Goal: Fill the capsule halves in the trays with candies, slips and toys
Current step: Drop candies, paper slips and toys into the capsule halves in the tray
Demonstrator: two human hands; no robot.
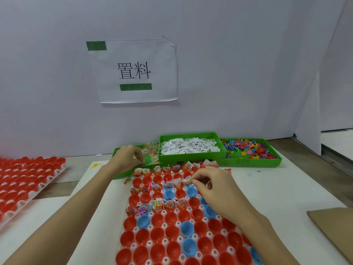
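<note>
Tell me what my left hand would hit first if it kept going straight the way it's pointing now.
Probably the candies in the left green bin. The left hand reaches over that bin's near wall, fingers aimed at the pile. Beyond it stands the slips bin. Depth is hard to judge.

Round plastic capsule halves in clear white tray: mostly red, few sky blue. Three shallow plastic bins bright green. Small paper slips white, black print. Tiny plastic toys mixed pink, orange, blue, yellow. Wall sign white, black characters, green tape strips.
</note>
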